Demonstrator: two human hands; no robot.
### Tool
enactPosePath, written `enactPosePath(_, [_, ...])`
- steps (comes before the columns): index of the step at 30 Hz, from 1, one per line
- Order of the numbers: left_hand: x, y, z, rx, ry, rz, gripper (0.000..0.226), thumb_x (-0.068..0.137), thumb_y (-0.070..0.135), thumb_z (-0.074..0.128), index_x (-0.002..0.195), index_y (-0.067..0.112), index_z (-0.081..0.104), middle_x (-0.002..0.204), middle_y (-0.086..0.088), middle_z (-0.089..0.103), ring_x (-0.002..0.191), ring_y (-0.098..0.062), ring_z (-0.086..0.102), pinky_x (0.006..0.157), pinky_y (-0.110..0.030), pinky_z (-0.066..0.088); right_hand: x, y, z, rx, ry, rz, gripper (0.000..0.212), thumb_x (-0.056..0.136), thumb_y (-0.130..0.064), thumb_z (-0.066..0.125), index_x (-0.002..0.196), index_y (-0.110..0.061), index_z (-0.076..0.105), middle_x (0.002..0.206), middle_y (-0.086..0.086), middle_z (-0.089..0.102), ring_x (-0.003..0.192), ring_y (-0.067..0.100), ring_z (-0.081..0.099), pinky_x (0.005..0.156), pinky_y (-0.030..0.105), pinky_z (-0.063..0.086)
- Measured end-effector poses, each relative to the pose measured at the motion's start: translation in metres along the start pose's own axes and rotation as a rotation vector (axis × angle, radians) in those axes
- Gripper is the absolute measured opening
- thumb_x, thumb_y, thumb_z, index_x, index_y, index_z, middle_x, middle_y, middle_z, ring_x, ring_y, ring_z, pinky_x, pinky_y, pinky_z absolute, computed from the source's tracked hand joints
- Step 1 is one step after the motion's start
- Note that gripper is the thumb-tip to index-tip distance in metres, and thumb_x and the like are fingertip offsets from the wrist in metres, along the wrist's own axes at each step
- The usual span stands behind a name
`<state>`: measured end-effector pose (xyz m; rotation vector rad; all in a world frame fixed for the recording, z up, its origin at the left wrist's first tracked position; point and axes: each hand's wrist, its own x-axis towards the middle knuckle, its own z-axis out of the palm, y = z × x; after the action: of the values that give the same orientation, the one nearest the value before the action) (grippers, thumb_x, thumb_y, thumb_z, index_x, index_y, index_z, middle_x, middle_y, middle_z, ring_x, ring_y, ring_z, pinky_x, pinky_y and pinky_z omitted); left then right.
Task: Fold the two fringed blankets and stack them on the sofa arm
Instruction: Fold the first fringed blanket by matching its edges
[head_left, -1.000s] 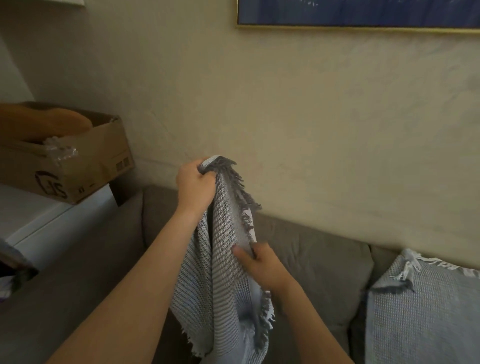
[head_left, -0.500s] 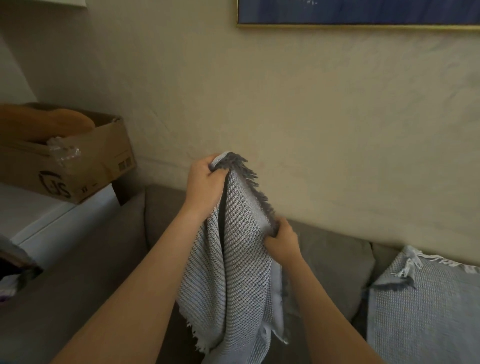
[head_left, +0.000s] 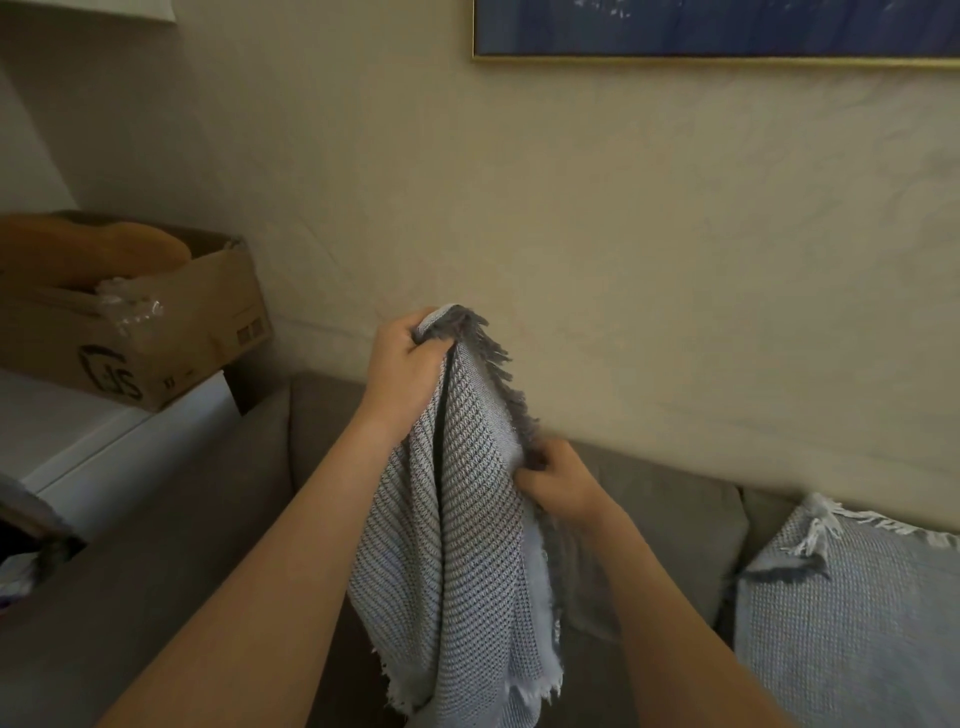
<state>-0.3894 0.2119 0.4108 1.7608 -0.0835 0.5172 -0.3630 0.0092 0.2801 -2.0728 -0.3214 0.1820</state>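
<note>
Your left hand (head_left: 408, 358) has its fingers curled tight round the top corner of the grey woven blanket (head_left: 467, 519). It holds that corner high, so the cloth hangs free in front of the sofa (head_left: 670, 519) back, towards the sofa arm (head_left: 171, 545). Your right hand (head_left: 563, 486) pinches the dark fringed edge (head_left: 498, 364) lower down, probably working along it to find the next corner and spread the cloth for a fold. The blanket's long axis runs nearly upright, with its pale bottom fringe pointing down at the seat. The second blanket (head_left: 857, 623) lies draped towards the sofa's right edge, well apart. Neither is on the arm yet.
</note>
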Motion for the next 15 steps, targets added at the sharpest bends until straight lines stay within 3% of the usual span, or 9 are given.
enactPosePath(2, [0.000,-0.002,0.001,0.010,0.034,0.004,0.027,0.103,0.002,0.057,0.102,0.020,0.077,0.073,0.027,0.071,0.070,0.012,0.063,0.065,-0.005,0.044,-0.003,0.004,-0.002,-0.043,-0.076,0.046,0.009,0.078,-0.010,0.061,0.072,-0.011,0.054,0.064,-0.003,0.050,0.056,0.012,0.047,0.058,0.035,0.041])
enactPosePath(5, [-0.001,-0.005,0.003,0.018,0.080,0.010,0.022,0.103,0.001,0.056,0.100,0.008,0.076,0.058,0.028,0.062,0.057,0.011,0.055,0.057,-0.006,0.039,-0.010,0.013,-0.004,-0.078,-0.190,0.123,0.016,0.089,0.002,0.059,0.080,-0.011,0.061,0.063,0.001,0.064,0.051,0.013,0.064,0.051,0.030,0.055])
enactPosePath(8, [0.000,-0.008,0.005,0.021,0.126,0.004,0.019,0.103,-0.001,0.055,0.088,-0.008,0.064,0.045,0.024,0.050,0.045,0.009,0.045,0.049,-0.009,0.032,-0.015,0.026,-0.003,-0.075,-0.260,0.175,0.013,0.094,0.000,0.059,0.103,-0.006,0.066,0.082,0.015,0.073,0.062,0.021,0.075,0.059,0.033,0.064])
enactPosePath(11, [0.001,-0.010,0.009,0.019,0.108,-0.009,0.033,0.102,-0.002,0.054,0.075,0.013,0.065,0.045,0.023,0.049,0.045,0.006,0.043,0.048,-0.010,0.031,-0.017,0.034,0.000,-0.052,-0.231,0.202,0.019,0.095,0.001,0.060,0.114,0.001,0.061,0.095,0.025,0.073,0.067,0.029,0.078,0.062,0.038,0.065])
enactPosePath(13, [0.000,-0.008,0.011,0.001,0.086,-0.002,0.035,0.102,-0.001,0.055,0.081,0.022,0.070,0.050,0.023,0.053,0.049,0.006,0.045,0.052,-0.012,0.034,-0.016,0.038,0.004,-0.062,-0.196,0.193,0.018,0.093,0.000,0.061,0.110,0.005,0.061,0.094,0.029,0.074,0.069,0.033,0.078,0.066,0.048,0.066])
enactPosePath(15, [0.000,-0.007,0.011,-0.015,0.074,0.012,0.028,0.102,0.001,0.056,0.092,0.019,0.075,0.058,0.022,0.061,0.055,0.006,0.049,0.056,-0.014,0.039,-0.015,0.042,0.005,-0.139,-0.134,0.155,0.014,0.087,-0.004,0.061,0.097,0.006,0.062,0.081,0.023,0.076,0.066,0.029,0.078,0.068,0.054,0.065])
